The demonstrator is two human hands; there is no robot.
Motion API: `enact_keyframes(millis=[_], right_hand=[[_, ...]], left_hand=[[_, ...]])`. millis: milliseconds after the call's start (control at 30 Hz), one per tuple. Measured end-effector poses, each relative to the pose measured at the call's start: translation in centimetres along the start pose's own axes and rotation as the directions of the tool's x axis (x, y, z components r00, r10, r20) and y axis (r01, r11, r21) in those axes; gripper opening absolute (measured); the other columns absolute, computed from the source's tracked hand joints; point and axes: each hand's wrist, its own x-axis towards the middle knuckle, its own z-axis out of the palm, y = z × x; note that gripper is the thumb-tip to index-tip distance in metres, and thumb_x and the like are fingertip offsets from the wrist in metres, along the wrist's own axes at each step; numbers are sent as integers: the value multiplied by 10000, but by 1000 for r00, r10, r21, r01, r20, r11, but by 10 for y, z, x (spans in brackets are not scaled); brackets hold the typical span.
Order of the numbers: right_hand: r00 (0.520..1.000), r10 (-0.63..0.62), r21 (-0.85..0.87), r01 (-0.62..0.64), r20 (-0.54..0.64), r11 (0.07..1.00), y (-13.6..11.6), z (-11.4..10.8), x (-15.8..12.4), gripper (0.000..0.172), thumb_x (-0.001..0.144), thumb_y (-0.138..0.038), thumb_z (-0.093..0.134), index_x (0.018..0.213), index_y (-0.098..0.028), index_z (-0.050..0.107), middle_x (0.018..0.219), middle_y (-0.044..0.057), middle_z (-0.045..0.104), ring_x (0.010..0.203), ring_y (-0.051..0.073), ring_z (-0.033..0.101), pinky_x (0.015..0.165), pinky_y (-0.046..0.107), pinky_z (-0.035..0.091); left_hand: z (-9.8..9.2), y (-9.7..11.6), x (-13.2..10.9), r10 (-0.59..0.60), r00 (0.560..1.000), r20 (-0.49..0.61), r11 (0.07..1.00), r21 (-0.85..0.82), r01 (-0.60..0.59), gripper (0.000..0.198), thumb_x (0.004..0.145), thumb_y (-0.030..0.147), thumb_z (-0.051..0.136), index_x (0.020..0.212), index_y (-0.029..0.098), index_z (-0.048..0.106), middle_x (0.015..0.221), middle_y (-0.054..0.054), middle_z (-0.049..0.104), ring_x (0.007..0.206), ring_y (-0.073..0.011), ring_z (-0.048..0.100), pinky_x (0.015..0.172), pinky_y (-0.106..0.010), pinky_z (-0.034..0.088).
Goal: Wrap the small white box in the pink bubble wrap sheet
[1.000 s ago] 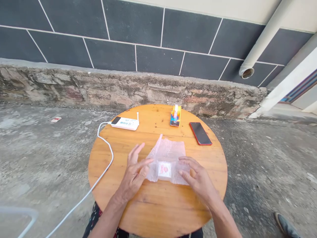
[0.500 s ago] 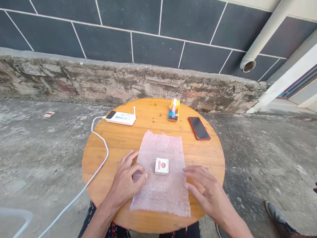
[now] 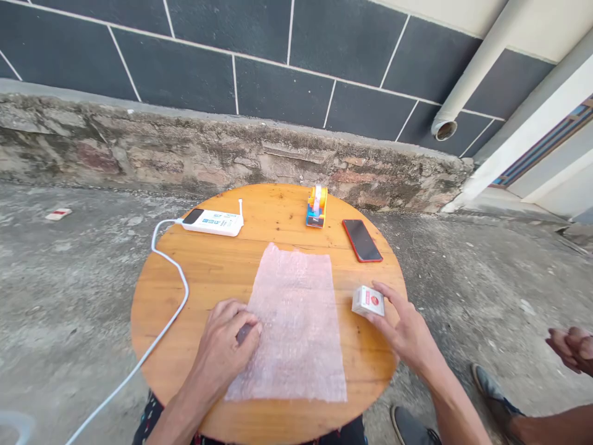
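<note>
My right hand (image 3: 401, 321) grips a small white box (image 3: 369, 301) with red print between thumb and fingers, over the right side of the wooden table. Along the left edge of a pinkish sheet of bubble wrap (image 3: 294, 327) rests my left hand (image 3: 229, 337). Its fingers are loosely curled, with a gap between thumb and forefinger and nothing visible in it. The sheet lies flat in the middle of the table.
On the round table (image 3: 185, 272) are a white device (image 3: 213, 221) with a white cable (image 3: 178, 309), a yellow and blue tape dispenser (image 3: 317, 207) and a red-edged phone (image 3: 362, 240). Another person's hand (image 3: 572, 349) and shoes (image 3: 493, 389) are at the right. A stone-based wall stands behind.
My right hand has taken the box off the bubble wrap and moved it right, past the sheet's edge. My left hand stays at the sheet's left edge. The camera view has shifted slightly right.
</note>
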Motion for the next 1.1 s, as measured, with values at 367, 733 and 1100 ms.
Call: enact_keyframes(millis=[367,733,1100], right_hand=[[939,-325,-63,320,-113,945,-65,39,-42,288,881,-225,514,1166,-226,554,1242,96,574,1119,266,528,906,429,428],[947,-307,-160,319,92,934,-68,61,-46,420,856,-302,558,1251,-161,541,1363,138,498,1200,320,470,952,498,397],[939,-338,-262,344,67,902,-48,49,-69,435,864,-353,569,1264,-186,529,1355,90,528,1244,292,458,987,477,365]], left_hand=[[-3,6,0,-45,999,15,999,-4,45,154,844,217,518,736,188,625,819,-45,598,897,-230,506,802,-370,407],[-8,22,-5,-116,993,-33,950,288,121,222,821,227,543,1013,165,636,1166,-145,520,1096,-318,464,922,-493,410],[-12,24,-31,29,975,220,989,134,-60,294,811,220,570,1104,221,587,1305,-91,514,1203,-294,445,1000,-506,375]])
